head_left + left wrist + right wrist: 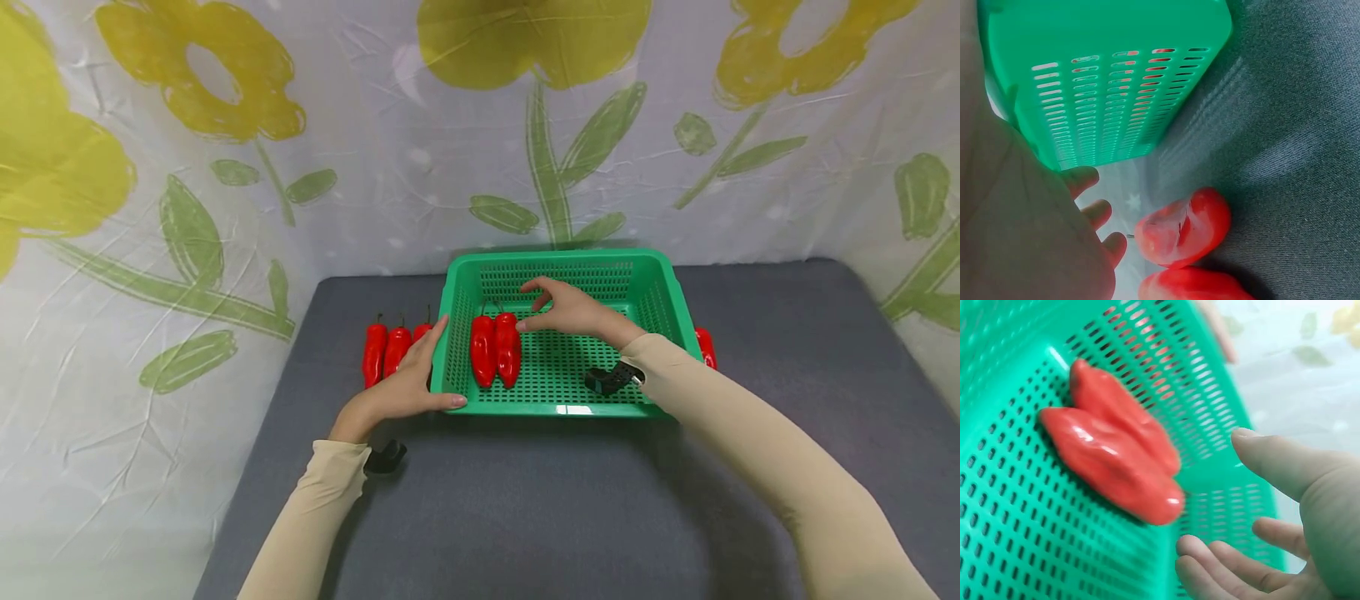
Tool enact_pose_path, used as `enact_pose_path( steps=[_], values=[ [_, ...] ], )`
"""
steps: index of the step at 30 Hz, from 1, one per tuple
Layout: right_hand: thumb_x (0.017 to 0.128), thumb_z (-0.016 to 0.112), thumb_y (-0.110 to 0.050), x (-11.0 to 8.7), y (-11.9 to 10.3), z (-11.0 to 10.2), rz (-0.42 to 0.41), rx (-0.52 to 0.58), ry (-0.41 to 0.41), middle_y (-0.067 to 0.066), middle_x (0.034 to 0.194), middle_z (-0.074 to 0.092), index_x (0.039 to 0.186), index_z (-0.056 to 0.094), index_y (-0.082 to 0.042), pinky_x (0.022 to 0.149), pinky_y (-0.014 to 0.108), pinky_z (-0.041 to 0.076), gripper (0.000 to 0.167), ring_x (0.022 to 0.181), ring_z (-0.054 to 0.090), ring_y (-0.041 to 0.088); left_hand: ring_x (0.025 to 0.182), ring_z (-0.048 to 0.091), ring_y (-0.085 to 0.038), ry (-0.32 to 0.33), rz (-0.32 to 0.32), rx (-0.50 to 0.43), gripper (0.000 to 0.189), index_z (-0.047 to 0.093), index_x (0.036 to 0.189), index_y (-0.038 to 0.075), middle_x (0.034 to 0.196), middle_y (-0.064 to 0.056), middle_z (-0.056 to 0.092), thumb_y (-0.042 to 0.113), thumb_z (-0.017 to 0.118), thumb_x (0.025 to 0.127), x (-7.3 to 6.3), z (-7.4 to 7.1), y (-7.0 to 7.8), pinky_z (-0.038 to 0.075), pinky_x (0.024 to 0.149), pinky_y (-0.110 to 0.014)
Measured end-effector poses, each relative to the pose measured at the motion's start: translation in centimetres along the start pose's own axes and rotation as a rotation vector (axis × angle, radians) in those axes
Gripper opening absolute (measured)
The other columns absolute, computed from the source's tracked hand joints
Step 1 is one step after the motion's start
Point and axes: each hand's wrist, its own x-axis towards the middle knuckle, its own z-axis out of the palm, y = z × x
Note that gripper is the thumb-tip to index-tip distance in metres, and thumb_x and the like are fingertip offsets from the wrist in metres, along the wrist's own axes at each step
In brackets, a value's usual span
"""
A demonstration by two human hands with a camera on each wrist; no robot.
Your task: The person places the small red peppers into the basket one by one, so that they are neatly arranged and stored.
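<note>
Basket (660, 304), green perforated plastic, sits mid-table on the grey cloth (525, 500); no brand, label or writing is legible anywhere. Your left hand (408, 387) rests flat against its left wall, fingers straight. Your right hand (573, 310) hovers inside, fingers relaxed, holding nothing. Two red peppers (495, 348) lie together on the basket floor; three more peppers (390, 350) lie just outside the left wall.

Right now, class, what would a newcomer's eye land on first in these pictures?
The bright green basket at the middle of the grey table, with two red peppers lying side by side inside. The right hand hovers open beside them, while the left hand rests on the basket's left wall, next to three more peppers outside.
</note>
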Motion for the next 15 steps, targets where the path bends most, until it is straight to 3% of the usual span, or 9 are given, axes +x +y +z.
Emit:
enact_pose_path(
  steps=[6,15],
  values=[
    [0.09,0.072,-0.038,-2.9,-0.5,-2.8,-0.013,0.037,0.012,0.019,0.141,0.05,0.151,0.036,-0.019,0.098,0.048,0.051,0.073,0.122,0.061,0.034,0.153,0.005,-0.031,0.003,0.002,-0.002,0.12,-0.012,0.156,0.041,0.167,-0.003,0.004,0.048,0.079,0.078,0.0,0.0,-0.1,0.031,0.115,-0.065],
    [0.091,0.071,-0.039,-7.6,-0.8,-6.6,-0.028,0.043,0.092,0.011,0.14,0.051,0.152,0.034,-0.027,0.097,0.047,0.05,0.071,0.12,0.062,0.03,0.153,0.006,-0.032,0.003,0.002,-0.007,0.121,-0.012,0.156,0.041,0.167,-0.003,0.004,0.047,0.079,0.077,0.1,0.1,-0.1,0.034,0.114,-0.064]
  ],
)
